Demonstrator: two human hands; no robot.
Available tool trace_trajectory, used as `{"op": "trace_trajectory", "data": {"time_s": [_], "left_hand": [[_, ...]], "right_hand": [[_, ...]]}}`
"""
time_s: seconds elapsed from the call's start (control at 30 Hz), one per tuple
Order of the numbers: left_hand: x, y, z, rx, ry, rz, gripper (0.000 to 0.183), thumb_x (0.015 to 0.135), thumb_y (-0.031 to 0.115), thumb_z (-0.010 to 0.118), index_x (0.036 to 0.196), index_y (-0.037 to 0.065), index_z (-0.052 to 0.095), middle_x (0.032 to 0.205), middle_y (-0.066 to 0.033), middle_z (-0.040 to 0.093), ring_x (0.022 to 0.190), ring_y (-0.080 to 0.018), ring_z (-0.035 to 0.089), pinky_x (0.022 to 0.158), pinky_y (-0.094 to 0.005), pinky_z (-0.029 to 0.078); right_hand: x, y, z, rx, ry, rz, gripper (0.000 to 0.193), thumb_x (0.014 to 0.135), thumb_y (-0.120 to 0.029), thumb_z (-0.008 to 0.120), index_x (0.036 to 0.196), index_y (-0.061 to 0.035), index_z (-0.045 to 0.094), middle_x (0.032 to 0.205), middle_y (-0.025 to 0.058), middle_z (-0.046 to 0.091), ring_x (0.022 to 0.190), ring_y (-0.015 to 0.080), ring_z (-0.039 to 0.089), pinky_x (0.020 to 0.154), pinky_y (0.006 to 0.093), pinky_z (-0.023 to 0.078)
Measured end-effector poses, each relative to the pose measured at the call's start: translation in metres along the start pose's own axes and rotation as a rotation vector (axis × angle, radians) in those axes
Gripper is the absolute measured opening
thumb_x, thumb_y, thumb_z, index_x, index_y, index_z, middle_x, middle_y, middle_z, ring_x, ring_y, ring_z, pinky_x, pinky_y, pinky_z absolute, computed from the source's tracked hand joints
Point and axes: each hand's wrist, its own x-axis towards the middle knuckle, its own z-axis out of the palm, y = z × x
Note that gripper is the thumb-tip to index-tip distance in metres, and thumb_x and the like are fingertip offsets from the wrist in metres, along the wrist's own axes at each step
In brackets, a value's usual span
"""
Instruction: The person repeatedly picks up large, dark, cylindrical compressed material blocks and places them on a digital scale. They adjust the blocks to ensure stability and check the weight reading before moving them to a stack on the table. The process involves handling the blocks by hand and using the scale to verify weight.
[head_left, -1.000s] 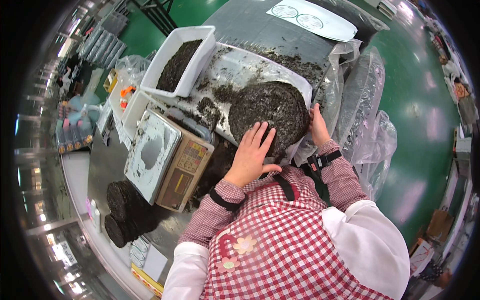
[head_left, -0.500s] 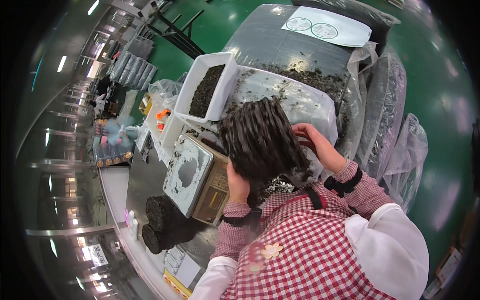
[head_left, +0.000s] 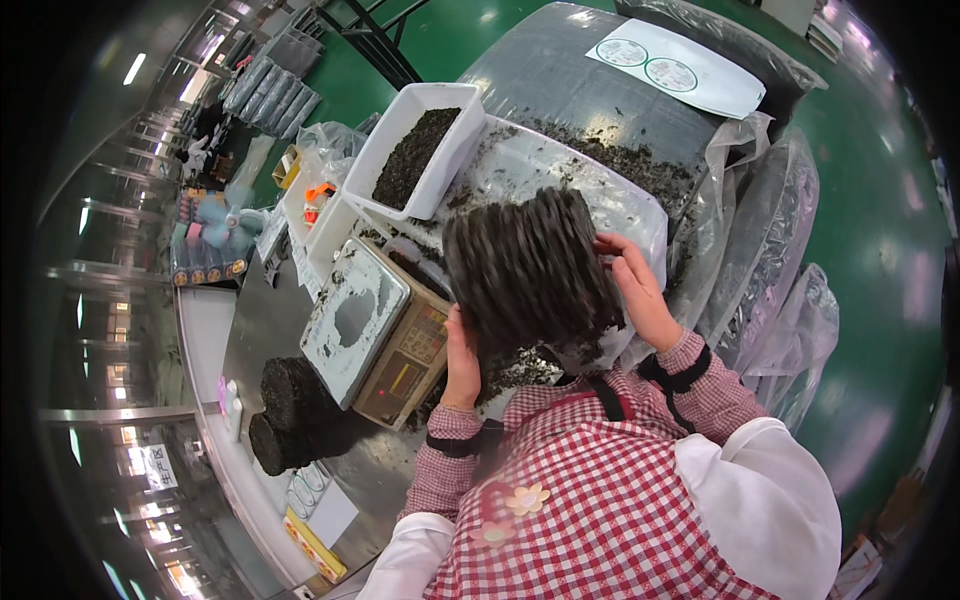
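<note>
A thick stack of dark, round dried seaweed cakes lies on its side between my two hands, blurred a little by motion. My left hand is against its near left end, with the fingers mostly hidden beneath or behind it. Along the right end, my right hand presses with its fingers bent toward the stack. Under the stack is a white tray strewn with dark flakes. Just left of my left hand stands a weighing scale with flakes on its metal plate.
Beyond the scale is a white tub of dark flakes. More dark round cakes sit on the metal table at left. A large grey plastic-wrapped bundle bears a white printed sheet. Clear plastic bags hang at right.
The stack stays between my hands and has turned slightly. My right hand's fingers have shifted along its end. The view has moved, so the scale and the table sit farther left.
</note>
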Motion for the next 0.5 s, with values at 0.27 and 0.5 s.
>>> {"op": "trace_trajectory", "data": {"time_s": [0.27, 0.5], "left_hand": [[-0.008, 0.008, 0.033, 0.280, 0.021, -0.021, 0.115, 0.080, 0.055, 0.077, 0.153, -0.003, 0.010, 0.153, -0.0233, 0.033, 0.140, -0.0327, 0.038, 0.112, -0.0428, 0.035], [-0.001, 0.005, 0.038, 0.689, 0.122, -0.136, 0.109, 0.069, 0.034, 0.090, 0.145, -0.003, 0.021, 0.137, -0.0287, 0.048, 0.125, -0.0371, 0.054, 0.101, -0.0432, 0.048]], "right_hand": [[-0.015, -0.011, 0.004, -0.028, -0.077, 0.117, 0.086, 0.088, -0.039, 0.071, 0.151, -0.0025, 0.026, 0.139, 0.0196, 0.043, 0.132, 0.0306, 0.042, 0.112, 0.0392, 0.034], [-0.017, 0.000, 0.016, -0.435, -0.163, 0.264, 0.116, 0.076, -0.043, 0.084, 0.152, 0.0074, 0.012, 0.154, 0.0247, 0.027, 0.144, 0.0350, 0.028, 0.117, 0.0419, 0.025]]}}
